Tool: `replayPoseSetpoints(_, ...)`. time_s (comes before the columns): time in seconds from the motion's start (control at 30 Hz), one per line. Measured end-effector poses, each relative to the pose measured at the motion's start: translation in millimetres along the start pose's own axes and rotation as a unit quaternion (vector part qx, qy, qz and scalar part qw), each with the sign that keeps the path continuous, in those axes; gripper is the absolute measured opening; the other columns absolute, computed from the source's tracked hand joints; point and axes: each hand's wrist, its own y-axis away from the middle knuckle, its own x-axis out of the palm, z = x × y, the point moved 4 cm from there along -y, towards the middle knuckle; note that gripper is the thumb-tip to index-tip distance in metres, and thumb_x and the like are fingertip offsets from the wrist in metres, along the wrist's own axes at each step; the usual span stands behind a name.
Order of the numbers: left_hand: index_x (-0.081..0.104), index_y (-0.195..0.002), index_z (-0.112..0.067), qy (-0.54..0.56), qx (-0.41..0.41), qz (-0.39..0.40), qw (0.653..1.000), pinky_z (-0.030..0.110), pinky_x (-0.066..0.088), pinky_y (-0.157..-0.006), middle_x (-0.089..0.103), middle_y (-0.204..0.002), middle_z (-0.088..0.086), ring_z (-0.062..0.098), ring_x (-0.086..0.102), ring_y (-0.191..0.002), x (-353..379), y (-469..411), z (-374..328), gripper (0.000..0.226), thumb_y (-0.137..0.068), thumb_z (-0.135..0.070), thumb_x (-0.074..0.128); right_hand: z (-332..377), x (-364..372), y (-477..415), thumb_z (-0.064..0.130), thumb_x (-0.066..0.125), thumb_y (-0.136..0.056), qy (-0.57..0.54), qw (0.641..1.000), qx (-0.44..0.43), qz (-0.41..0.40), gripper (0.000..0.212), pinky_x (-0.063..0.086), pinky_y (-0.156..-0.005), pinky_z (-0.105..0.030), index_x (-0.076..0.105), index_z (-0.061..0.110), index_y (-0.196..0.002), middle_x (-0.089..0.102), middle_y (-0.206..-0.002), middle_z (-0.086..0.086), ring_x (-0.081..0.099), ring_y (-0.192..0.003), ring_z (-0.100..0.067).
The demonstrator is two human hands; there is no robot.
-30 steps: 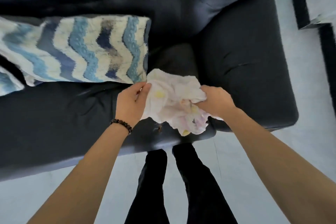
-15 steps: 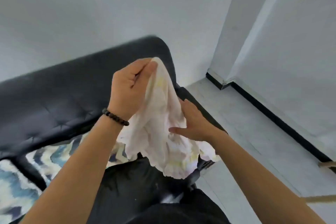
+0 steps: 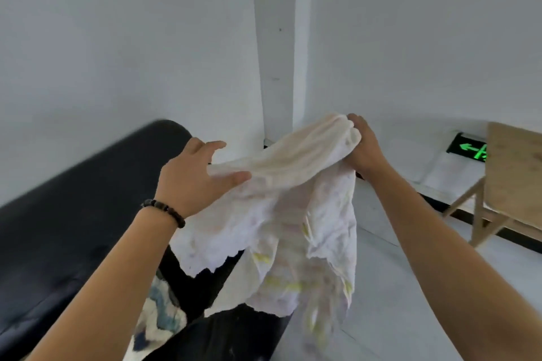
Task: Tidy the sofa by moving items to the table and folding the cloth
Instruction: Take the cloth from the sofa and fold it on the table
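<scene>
A crumpled white cloth [image 3: 293, 228] with faint yellow and pink marks hangs in the air in front of me, above the black sofa [image 3: 58, 243]. My right hand [image 3: 362, 149] grips a bunched upper corner of it at the right. My left hand [image 3: 193, 179] holds the cloth's upper edge at the left, thumb under the fabric and fingers spread above it. The top edge is stretched between both hands and the rest drapes down.
A blue and white patterned cushion [image 3: 158, 319] lies on the sofa seat below my left arm. A wooden table [image 3: 513, 179] stands at the right edge, by a white wall with a green arrow sign [image 3: 469, 149]. Pale floor [image 3: 381, 302] lies between sofa and table.
The cloth was lifted off the sofa seat into the air. My right hand moved up to a top corner and my hands drew apart, spreading the upper edge. The view swung right.
</scene>
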Motion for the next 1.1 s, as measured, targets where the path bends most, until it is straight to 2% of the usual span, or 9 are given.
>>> replayPoseSetpoints(0.1,0.044,-0.137,-0.040,-0.011,0.065,0.056,0.996,0.025,0.045,-0.088,0.039,-0.126,-0.018,0.002,0.052,-0.097,36.6,-3.0,-66.3,0.094,-0.057,-0.091,0.052,-13.6,-48.7,12.2,0.018,0.060,-0.092,-0.037,0.999,0.015,0.001,0.018,0.038,-0.051,-0.010,0.051,0.003,-0.096,0.056,-0.084,0.001,0.051,-0.071,-0.011)
replayPoseSetpoints(0.2,0.044,-0.135,-0.045,-0.007,0.137,0.065,0.988,0.026,0.045,-0.088,0.038,-0.126,-0.020,0.002,0.047,-0.100,75.2,-1.9,-151.4,0.093,-0.056,-0.094,0.046,-26.3,-108.8,32.2,0.029,0.058,-0.084,-0.044,0.998,-0.004,-0.041,0.018,0.039,-0.055,-0.018,0.043,0.021,-0.080,0.052,-0.076,0.008,0.048,-0.065,-0.006)
replayPoseSetpoints(0.3,0.062,-0.120,-0.041,-0.010,0.229,0.029,0.973,0.031,0.049,-0.084,0.045,-0.125,-0.011,0.014,0.046,-0.110,121.3,0.1,-243.3,0.064,-0.072,-0.083,0.050,-48.8,-182.1,57.5,0.032,0.054,-0.079,0.007,0.997,-0.028,-0.076,0.019,0.033,-0.051,-0.020,0.037,0.022,-0.079,0.048,-0.069,0.010,0.044,-0.059,-0.007)
replayPoseSetpoints(0.37,0.072,-0.091,-0.023,0.028,0.284,-0.048,0.957,0.034,0.050,-0.066,0.058,-0.107,-0.003,0.023,0.052,-0.094,141.9,1.2,-309.2,0.044,-0.092,-0.059,0.047,-74.5,-242.8,77.0,0.019,0.057,-0.085,0.079,0.990,-0.043,-0.107,0.020,0.031,-0.048,-0.021,0.038,0.014,-0.087,0.048,-0.066,0.009,0.045,-0.057,-0.011)
replayPoseSetpoints(0.53,0.044,-0.078,-0.012,0.158,0.232,-0.149,0.948,0.035,0.034,-0.050,0.045,-0.059,0.001,0.027,0.046,-0.059,141.1,-29.6,-450.2,0.037,-0.104,-0.037,0.034,-149.8,-401.7,119.9,0.015,0.061,-0.088,0.235,0.956,-0.014,-0.173,0.021,0.042,-0.056,-0.039,0.048,0.003,-0.100,0.061,-0.078,-0.009,0.055,-0.067,-0.031)
replayPoseSetpoints(0.63,0.047,-0.086,-0.009,0.139,0.276,-0.190,0.932,0.032,0.028,-0.052,0.045,-0.057,0.003,0.027,0.044,-0.054,134.6,-45.7,-535.8,0.035,-0.105,-0.035,0.032,-180.0,-473.2,133.0,0.027,0.070,-0.088,0.259,0.947,-0.004,-0.188,0.026,0.042,-0.061,-0.033,0.055,0.012,-0.104,0.057,-0.089,0.001,0.055,-0.073,-0.021)
replayPoseSetpoints(0.77,0.037,-0.077,-0.018,0.314,0.238,-0.173,0.903,0.027,0.028,-0.056,0.036,-0.062,-0.011,0.010,0.038,-0.057,133.2,-73.1,-630.9,0.030,-0.105,-0.031,0.033,-228.6,-549.3,136.5,0.019,0.066,-0.089,0.279,0.948,0.065,-0.139,0.042,0.036,-0.076,-0.026,0.056,0.026,-0.129,0.054,-0.103,0.006,0.051,-0.086,-0.014)
replayPoseSetpoints(0.9,0.025,-0.069,-0.028,0.401,0.233,-0.174,0.869,0.008,0.031,-0.058,0.033,-0.066,-0.013,-0.013,0.041,-0.056,149.3,-109.5,-692.9,0.036,-0.104,-0.027,0.034,-310.0,-624.9,136.9,0.021,0.054,-0.094,0.342,0.911,0.181,-0.143,0.018,0.047,-0.073,-0.037,0.065,0.017,-0.107,0.067,-0.095,-0.005,0.063,-0.092,-0.032)
replayPoseSetpoints(1.1,0.031,-0.066,-0.022,0.418,0.170,-0.018,0.892,0.013,0.033,-0.055,0.037,-0.067,-0.007,0.002,0.037,-0.058,261.3,-185.1,-770.6,0.041,-0.104,-0.037,0.031,-345.8,-730.1,83.9,0.013,0.047,-0.090,0.357,0.866,0.214,-0.277,0.014,0.035,-0.066,-0.036,0.057,0.004,-0.093,0.063,-0.088,-0.016,0.057,-0.086,-0.039)
